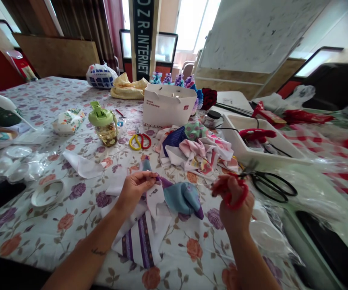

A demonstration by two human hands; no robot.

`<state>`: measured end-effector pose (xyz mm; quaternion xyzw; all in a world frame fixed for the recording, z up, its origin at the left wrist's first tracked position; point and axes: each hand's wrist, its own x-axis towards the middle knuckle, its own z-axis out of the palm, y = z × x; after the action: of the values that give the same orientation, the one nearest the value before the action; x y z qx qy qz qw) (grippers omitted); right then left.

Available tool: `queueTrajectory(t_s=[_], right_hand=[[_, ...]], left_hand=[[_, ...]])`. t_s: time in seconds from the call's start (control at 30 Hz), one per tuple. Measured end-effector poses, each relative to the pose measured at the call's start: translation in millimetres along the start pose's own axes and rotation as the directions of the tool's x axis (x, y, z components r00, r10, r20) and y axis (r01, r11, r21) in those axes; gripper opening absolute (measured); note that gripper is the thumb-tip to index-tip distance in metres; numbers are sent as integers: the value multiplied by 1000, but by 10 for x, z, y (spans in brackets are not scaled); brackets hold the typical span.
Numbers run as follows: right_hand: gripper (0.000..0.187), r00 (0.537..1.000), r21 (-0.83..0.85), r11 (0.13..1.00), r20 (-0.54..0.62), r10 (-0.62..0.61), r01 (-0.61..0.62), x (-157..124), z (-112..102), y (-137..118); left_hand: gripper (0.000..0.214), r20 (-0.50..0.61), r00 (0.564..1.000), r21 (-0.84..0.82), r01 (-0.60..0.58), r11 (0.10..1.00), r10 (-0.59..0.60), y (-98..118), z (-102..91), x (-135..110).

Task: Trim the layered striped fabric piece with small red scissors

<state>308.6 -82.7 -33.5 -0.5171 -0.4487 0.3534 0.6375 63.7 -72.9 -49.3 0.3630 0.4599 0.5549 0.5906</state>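
1 white tray [267,158] w/ red fabric [257,135], blk cords [278,150] by R hand [236,205]

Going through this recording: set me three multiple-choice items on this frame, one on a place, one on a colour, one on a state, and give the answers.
1. Where do the black-handled scissors lie?
A. Inside the white paper bag
B. To the right of the right hand
C. Beside the drink bottle

2. What colour is the handle in the right hand?
A. Yellow
B. Black
C. Red

3. What is the left hand doing?
A. Pinching blue and purple fabric
B. Lying flat, palm open
C. Gripping the drink bottle

1: B, they lie on the table beyond that hand.
2: C, a red loop shows at the fingers.
3: A, the fingertips are closed on the fabric.
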Motion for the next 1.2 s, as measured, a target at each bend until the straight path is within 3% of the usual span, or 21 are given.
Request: queueTrajectory(t_s=[0.07, 0.17, 0.27, 0.33, 0.4, 0.53, 0.6, 0.87, 1.2], right_hand=[[38, 965, 12, 992, 231, 121, -127, -131, 88, -12], [46, 783, -53, 945, 546, 298, -323, -367, 268, 11], [51, 617, -123, 893, 682, 394, -434, -525, 379, 51], [52, 565, -149, 873, 709, 422, -465, -551, 388, 73], [51, 560, -156, 867, 706, 433, -474, -524, 362, 87], [49, 595, -148, 872, 677, 434, -467, -421, 297, 91], [48, 585, -167, 870, 680, 442, -463, -394, 284, 88], [50, 505, -253, 825, 688, 521, -506, -444, 347, 116], [51, 504, -277, 786, 640, 579, -552, -469, 408, 130]], left_hand=[[21, 6, 1000, -11, 4, 1000, -4, -2, -3, 2], [18, 4, 1000, -18, 12, 1000, -11, -3, -3, -6], [17, 14, 1000, -15, 20, 1000, -20, 9, -7, -17], [18, 32, 999, -12, 22, 1000, -22, 28, -13, -22], [22, 52, 998, -7, 21, 1000, -20, 54, -22, -25], [41, 164, 986, 15, 3, 1000, -5, 85, -33, -30], [44, 194, 981, 43, -32, 999, 23, 83, -32, -36], [23, 155, 984, 187, -112, 976, 83, 78, -44, -44], [30, 130, 982, 205, -158, 966, 134, 8, -19, -41]])
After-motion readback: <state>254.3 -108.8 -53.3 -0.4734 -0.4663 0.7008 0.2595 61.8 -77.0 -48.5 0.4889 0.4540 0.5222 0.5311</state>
